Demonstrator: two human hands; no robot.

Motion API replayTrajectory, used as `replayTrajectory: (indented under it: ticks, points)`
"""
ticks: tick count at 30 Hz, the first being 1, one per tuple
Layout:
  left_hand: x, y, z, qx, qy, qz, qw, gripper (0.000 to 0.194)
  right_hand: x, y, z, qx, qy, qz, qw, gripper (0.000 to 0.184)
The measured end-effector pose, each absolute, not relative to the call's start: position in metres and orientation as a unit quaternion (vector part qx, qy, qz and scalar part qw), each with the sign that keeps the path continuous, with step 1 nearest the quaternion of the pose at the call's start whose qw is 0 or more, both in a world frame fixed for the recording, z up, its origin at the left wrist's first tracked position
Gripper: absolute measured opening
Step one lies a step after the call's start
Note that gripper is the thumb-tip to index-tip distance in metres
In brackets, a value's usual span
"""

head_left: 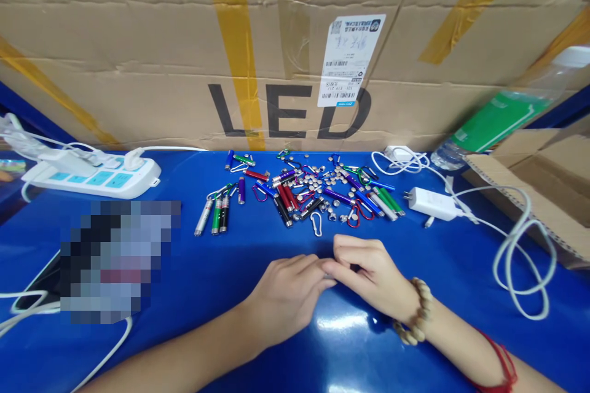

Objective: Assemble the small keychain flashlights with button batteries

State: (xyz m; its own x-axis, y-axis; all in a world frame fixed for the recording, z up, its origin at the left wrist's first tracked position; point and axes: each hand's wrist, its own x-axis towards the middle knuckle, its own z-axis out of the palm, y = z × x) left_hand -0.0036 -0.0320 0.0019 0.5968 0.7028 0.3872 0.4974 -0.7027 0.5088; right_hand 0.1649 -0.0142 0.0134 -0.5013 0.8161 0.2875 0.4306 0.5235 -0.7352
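My left hand [290,295] and my right hand [373,273] meet over the front of the blue table, fingertips touching. Both are closed, with fingers bent inward. A small greyish bit shows between the fingertips, but the fingers hide what it is. Beyond them lies a loose pile of small metal tubes, carabiner clips and button cells. A silver carabiner [316,224] is the nearest piece to my hands. To the left of the pile, a silver tube [203,217], a green tube [216,216] and a black tube [224,215] lie side by side with clips attached.
A large cardboard box [161,73] stands behind the pile. At left are a white power strip [138,178] and a phone [41,282] with a cable, its screen blurred. A white charger [433,204], coiled cable, tilted bottle [498,113] and open carton [520,190] occupy the right.
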Motion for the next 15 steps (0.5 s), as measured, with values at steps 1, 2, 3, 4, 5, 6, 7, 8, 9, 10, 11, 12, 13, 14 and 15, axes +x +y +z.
replayTrajectory:
  ticks: [1,2,3,4,5,6,7,8,9,10,11,12,13,14,15]
  points:
    - [-0.0035,-0.0321,0.0016,0.875,0.346,0.291,0.176,0.024,0.1651,-0.0142,0.0132,-0.388,-0.813,0.297,0.317,0.046]
    - [-0.0035,-0.0321,0.0016,0.874,0.347,0.292,0.175,0.024,0.1651,-0.0145,0.0131,-0.393,-0.812,0.291,0.318,0.046]
    - [-0.0034,-0.0322,0.0018,0.874,0.347,0.293,0.175,0.024,0.165,-0.0149,0.0132,-0.399,-0.81,0.286,0.321,0.047]
    - [-0.0034,-0.0322,0.0023,0.873,0.346,0.295,0.176,0.023,0.1648,-0.0154,0.0135,-0.403,-0.808,0.282,0.324,0.047]
    - [-0.0034,-0.0323,0.0029,0.872,0.346,0.298,0.178,0.021,0.1645,-0.016,0.0139,-0.407,-0.805,0.28,0.328,0.047]
    - [-0.0034,-0.0324,0.0036,0.87,0.345,0.302,0.18,0.019,0.1643,-0.0165,0.0144,-0.409,-0.803,0.279,0.33,0.047]
    - [-0.0035,-0.0324,0.0044,0.868,0.346,0.305,0.182,0.018,0.1642,-0.0169,0.0151,-0.411,-0.802,0.279,0.332,0.047]
    - [-0.0035,-0.0324,0.0052,0.866,0.349,0.309,0.184,0.016,0.1641,-0.0172,0.0158,-0.413,-0.8,0.279,0.334,0.046]
    - [-0.0036,-0.0323,0.0059,0.863,0.353,0.311,0.187,0.015,0.1641,-0.0174,0.0165,-0.414,-0.799,0.279,0.334,0.045]
    - [-0.0036,-0.0322,0.0067,0.859,0.358,0.311,0.191,0.014,0.1642,-0.0175,0.0171,-0.416,-0.798,0.279,0.335,0.045]
    - [-0.0036,-0.0321,0.0073,0.856,0.363,0.31,0.197,0.013,0.1642,-0.0176,0.0176,-0.419,-0.797,0.279,0.335,0.044]
    - [-0.0036,-0.032,0.0079,0.853,0.368,0.308,0.205,0.012,0.1642,-0.0176,0.018,-0.422,-0.794,0.278,0.337,0.043]
    - [-0.0036,-0.0318,0.0085,0.849,0.373,0.306,0.214,0.011,0.1642,-0.0178,0.0181,-0.427,-0.791,0.277,0.339,0.041]
    - [-0.0036,-0.0317,0.0089,0.844,0.379,0.305,0.226,0.01,0.164,-0.018,0.0182,-0.431,-0.788,0.277,0.341,0.04]
    - [-0.0036,-0.0316,0.0093,0.838,0.385,0.304,0.24,0.009,0.1638,-0.0183,0.0182,-0.435,-0.785,0.275,0.344,0.038]
